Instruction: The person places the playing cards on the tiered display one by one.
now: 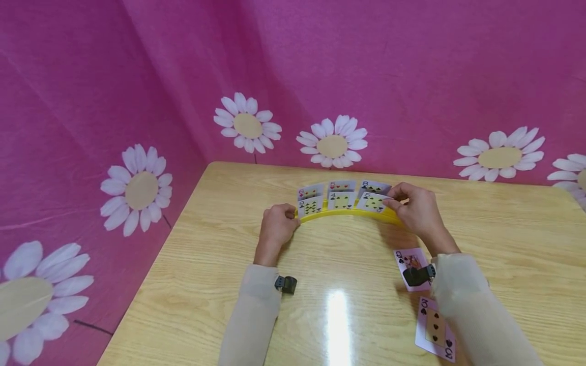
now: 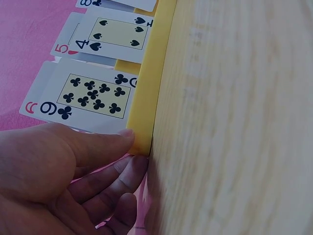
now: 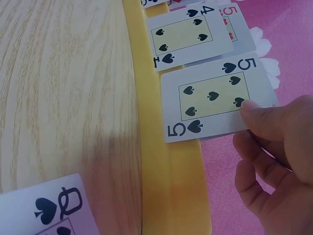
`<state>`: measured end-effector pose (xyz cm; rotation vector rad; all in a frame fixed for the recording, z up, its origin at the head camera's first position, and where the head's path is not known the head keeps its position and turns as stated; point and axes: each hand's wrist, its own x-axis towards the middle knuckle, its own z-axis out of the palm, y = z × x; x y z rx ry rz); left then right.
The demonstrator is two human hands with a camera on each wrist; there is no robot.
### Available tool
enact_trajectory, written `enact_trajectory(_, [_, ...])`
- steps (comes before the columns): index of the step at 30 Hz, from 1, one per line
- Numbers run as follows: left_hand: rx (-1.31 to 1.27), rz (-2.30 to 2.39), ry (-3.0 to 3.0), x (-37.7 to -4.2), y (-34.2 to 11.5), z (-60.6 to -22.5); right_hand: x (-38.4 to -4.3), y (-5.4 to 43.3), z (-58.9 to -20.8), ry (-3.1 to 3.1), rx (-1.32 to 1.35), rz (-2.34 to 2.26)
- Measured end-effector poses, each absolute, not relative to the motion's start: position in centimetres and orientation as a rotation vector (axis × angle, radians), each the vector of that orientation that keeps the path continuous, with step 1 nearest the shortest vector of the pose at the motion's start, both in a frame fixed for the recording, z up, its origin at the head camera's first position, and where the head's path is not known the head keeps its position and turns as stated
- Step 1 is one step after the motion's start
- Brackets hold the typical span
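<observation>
A curved yellow card holder (image 1: 344, 210) stands on the table with playing cards upright in two rows. My left hand (image 1: 277, 223) grips its left end, thumb at the front edge beside the nine of clubs (image 2: 93, 98). The four of spades (image 2: 117, 34) is in the middle of the front row. With my right hand (image 1: 417, 208) I pinch the five of spades (image 3: 212, 98) by its upper right part; its lower edge is at the yellow holder. Behind the front cards show a red six (image 1: 310, 191), a red five (image 1: 342, 185) and an eight of clubs (image 1: 375, 186).
A queen of spades (image 1: 403, 258) lies face up on the wooden table (image 1: 220, 244) under my right wrist, partly covered. Nearer to me another spade card (image 1: 426, 335) lies beside my right sleeve. A pink cloth (image 1: 389, 76) with white flowers hangs behind the table and along its left side.
</observation>
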<state>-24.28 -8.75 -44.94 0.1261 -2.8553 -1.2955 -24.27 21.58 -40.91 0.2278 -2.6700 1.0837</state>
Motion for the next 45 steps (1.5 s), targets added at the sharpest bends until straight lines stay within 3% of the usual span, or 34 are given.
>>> enact_trajectory(45, [0.145, -1.308, -2.852, -24.28, -8.69, -44.9, -23.89, 22.25, -41.1, -2.723, 0.171, 1.111])
